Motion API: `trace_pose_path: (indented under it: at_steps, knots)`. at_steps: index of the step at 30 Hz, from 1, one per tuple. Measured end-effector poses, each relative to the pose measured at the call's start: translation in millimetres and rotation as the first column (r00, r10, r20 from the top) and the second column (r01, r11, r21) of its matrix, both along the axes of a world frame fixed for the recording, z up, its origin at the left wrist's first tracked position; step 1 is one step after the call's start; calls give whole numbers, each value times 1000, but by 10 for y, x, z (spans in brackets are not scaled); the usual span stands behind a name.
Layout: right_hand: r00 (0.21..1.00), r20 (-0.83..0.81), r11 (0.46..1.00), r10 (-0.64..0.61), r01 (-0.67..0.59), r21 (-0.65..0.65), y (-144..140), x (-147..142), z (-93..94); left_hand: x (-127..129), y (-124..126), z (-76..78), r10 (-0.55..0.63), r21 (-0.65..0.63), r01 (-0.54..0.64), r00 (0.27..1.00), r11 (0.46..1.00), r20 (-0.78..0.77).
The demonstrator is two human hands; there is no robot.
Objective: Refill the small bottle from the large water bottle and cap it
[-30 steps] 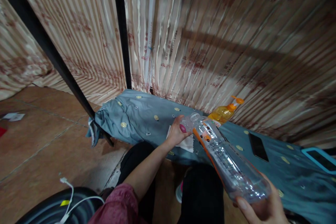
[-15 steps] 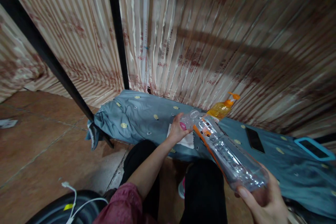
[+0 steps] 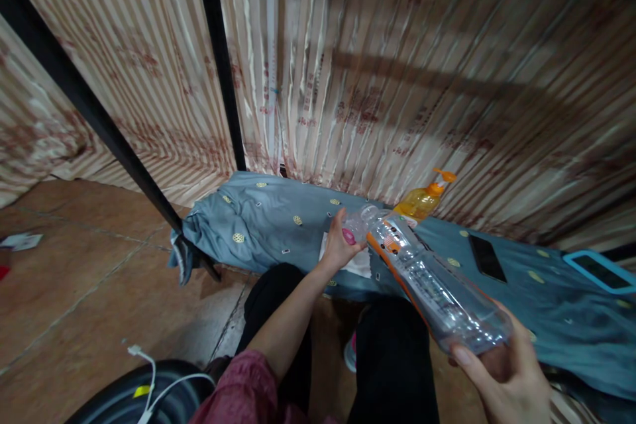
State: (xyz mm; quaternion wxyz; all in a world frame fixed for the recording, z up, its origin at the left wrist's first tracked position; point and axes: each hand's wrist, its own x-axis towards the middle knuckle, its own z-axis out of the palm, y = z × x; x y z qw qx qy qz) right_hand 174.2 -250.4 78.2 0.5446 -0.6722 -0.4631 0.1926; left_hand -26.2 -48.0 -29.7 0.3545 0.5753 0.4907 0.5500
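My right hand (image 3: 511, 371) is wrapped round the base of a large clear plastic bottle (image 3: 437, 285) with an orange strip along its side. The bottle lies tilted, its narrow end up and to the left. At that end my left hand (image 3: 340, 245) is closed on a small clear plastic container (image 3: 354, 224) with a pink patch. The two clear pieces meet or overlap in view; whether they touch I cannot tell. Just behind the bottle is a pump bottle (image 3: 420, 202) of yellow liquid with an orange pump head. White paper (image 3: 358, 265) lies under my left hand.
A grey-blue cloth with pineapple prints (image 3: 268, 225) covers the long low surface before my knees. A dark phone (image 3: 487, 258) and a blue-framed device (image 3: 599, 271) lie to the right. Black poles (image 3: 218, 46) and a striped curtain (image 3: 372, 79) stand behind. A black round stool (image 3: 173, 391) carries a white cable.
The view has shifted slightly. Both hands keep their hold on the large bottle and the small clear container, with hardly any movement between them.
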Motion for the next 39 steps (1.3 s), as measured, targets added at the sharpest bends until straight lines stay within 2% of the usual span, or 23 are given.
trace_pose_path:
  at_steps: [3, 6, 13, 21, 28, 31, 34, 39]
  knots:
    - [998, 31, 999, 47, -47, -4, 20, 150, -99, 5, -21, -15, 24, -11, -24, 1000, 1000, 2]
    - [996, -14, 996, 89, -89, 9, 34, 215, -146, -2, -37, -30, 32, -18, -32, 999, 999, -7]
    - [987, -112, 994, 111, -109, 24, 22, 139, -145, -49, -33, -60, 22, -14, -22, 1000, 1000, -1]
    - [964, -130, 971, 230, -219, 90, -1, 161, -199, -84, -21, -99, 39, 7, -39, 999, 999, -9]
    - [974, -124, 979, 189, -177, 101, 13, 94, -122, -57, 11, -164, 82, 47, -81, 997, 996, -16]
    - [968, -146, 978, 203, -193, 84, 18, 108, -133, -30, 33, -191, 108, 69, -107, 994, 992, -15]
    - [970, -186, 987, 157, -149, 60, 14, 120, -138, -6, 55, -219, 132, 90, -129, 991, 988, -28]
    - [960, -232, 988, 154, -143, 62, 6, 42, -69, 15, 83, -259, 155, 120, -147, 986, 982, -63]
